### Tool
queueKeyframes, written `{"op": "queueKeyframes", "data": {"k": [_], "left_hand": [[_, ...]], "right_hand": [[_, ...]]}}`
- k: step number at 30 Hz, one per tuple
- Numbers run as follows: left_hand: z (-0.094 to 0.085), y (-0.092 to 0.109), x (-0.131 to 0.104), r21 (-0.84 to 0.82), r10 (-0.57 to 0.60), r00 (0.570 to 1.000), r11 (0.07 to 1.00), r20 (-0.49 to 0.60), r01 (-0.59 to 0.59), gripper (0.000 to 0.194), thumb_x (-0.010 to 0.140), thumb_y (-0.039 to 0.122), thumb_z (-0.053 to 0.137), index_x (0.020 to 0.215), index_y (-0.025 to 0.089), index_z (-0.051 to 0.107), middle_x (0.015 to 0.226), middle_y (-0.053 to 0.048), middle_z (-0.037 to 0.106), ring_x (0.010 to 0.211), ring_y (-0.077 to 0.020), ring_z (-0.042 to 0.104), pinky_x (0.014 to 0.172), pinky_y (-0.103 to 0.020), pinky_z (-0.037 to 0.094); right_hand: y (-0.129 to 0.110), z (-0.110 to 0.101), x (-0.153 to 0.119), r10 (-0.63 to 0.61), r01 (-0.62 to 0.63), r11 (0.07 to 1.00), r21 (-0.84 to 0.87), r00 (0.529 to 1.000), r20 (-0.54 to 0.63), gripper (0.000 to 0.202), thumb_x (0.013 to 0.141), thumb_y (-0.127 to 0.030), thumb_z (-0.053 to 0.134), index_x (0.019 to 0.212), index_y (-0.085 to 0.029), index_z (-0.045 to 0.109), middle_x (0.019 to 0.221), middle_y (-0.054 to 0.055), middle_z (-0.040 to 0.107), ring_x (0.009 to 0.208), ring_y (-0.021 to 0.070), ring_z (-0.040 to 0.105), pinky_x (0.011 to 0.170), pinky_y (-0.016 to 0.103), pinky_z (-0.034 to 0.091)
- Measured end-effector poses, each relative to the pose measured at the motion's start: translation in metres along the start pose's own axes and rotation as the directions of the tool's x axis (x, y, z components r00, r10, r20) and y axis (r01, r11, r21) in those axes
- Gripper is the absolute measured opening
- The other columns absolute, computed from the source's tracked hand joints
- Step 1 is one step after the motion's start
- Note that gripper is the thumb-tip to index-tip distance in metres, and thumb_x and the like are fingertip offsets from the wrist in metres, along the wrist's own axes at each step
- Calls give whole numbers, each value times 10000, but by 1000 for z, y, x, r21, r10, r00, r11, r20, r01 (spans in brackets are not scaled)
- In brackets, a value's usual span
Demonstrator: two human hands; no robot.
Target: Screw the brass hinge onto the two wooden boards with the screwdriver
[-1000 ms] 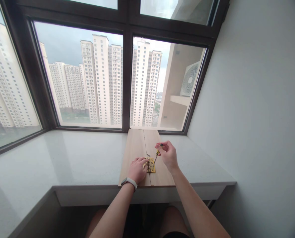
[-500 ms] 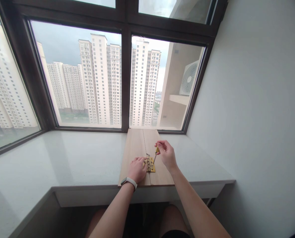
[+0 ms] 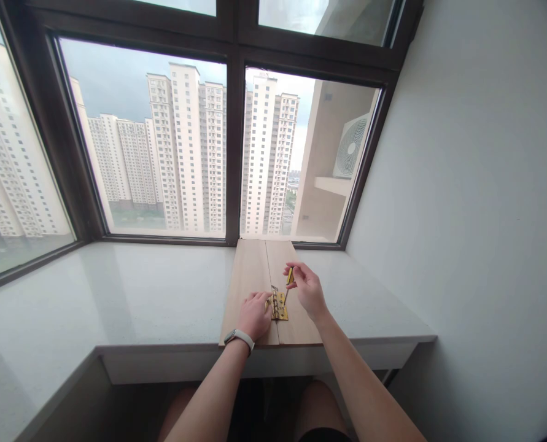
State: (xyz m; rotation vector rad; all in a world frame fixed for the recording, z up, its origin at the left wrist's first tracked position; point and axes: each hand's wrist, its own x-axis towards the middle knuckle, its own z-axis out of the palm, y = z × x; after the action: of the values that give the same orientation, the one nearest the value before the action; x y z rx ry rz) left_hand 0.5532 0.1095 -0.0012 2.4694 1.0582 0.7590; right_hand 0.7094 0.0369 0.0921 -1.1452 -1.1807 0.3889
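Two light wooden boards [image 3: 249, 264] lie side by side, with a seam between them. A brass hinge [image 3: 280, 312] rests across that seam near the front. My left hand [image 3: 255, 314] lies flat over the left board, its fingers stretched onto the hinge's left leaf and hiding much of it. Between the fingers of my right hand [image 3: 309, 288] is a screwdriver [image 3: 290, 276] with a yellow and black handle. Its shaft slants down so the tip meets the hinge's right leaf. A few small screws [image 3: 274, 288] lie just behind the hinge.
The boards sit on a white windowsill counter [image 3: 162, 294], reaching from its front edge back to the window frame [image 3: 234, 153]. A white wall [image 3: 476, 184] rises on the right. My legs are under the counter.
The screwdriver's handle has turned in my right hand, and more of its yellow side shows. My left hand stays in place on the hinge.
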Motion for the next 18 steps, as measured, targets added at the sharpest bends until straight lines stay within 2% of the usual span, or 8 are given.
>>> {"op": "queueKeyframes", "data": {"k": [5, 9, 12, 15, 18], "left_hand": [[0, 0, 0, 3, -1, 1000, 1000, 4, 1, 397, 1001, 289, 484, 1370, 283, 630, 1389, -55, 678, 1324, -270, 526, 1090, -421, 404], [0, 0, 0, -2, 6, 1000, 1000, 2, -6, 402, 1000, 291, 485, 1375, 280, 628, 1384, -55, 681, 1321, -274, 528, 1082, -424, 409], [0, -1, 0, -4, 10, 1000, 1000, 4, -10, 405, 1004, 299, 478, 1382, 280, 623, 1388, -55, 678, 1325, -278, 523, 1080, -429, 406], [0, -1, 0, 11, 6, 1000, 1000, 15, -6, 405, 1006, 304, 476, 1382, 279, 622, 1398, -54, 672, 1327, -271, 519, 1084, -422, 398], [0, -1, 0, 22, 3, 1000, 1000, 13, -4, 403, 1001, 296, 483, 1377, 281, 625, 1400, -49, 671, 1323, -264, 520, 1085, -414, 393]], "right_hand": [[-6, -2, -1, 0, -1, 1000, -12, 997, -79, 455, 885, -650, 710, 1020, -216, 680, 1061, 111, 740, 1052, 298, 719, 588, 343, 677], [-6, -2, -1, 14, -15, 1000, -9, 998, -59, 445, 848, -625, 770, 978, -216, 651, 1027, 106, 744, 1016, 298, 733, 583, 342, 677], [-2, -2, -2, -1, 1, 1000, -3, 999, -37, 451, 882, -637, 727, 1060, -227, 668, 1019, 93, 739, 981, 281, 735, 585, 337, 666], [1, -4, -3, -4, 4, 1000, -7, 1000, -23, 477, 964, -663, 588, 1154, -240, 700, 1063, 96, 730, 1003, 267, 724, 631, 347, 669], [-1, -6, -4, 2, -2, 1000, 1, 1000, -5, 478, 994, -652, 539, 1151, -236, 713, 1084, 99, 729, 1028, 265, 719, 673, 364, 678]]}}
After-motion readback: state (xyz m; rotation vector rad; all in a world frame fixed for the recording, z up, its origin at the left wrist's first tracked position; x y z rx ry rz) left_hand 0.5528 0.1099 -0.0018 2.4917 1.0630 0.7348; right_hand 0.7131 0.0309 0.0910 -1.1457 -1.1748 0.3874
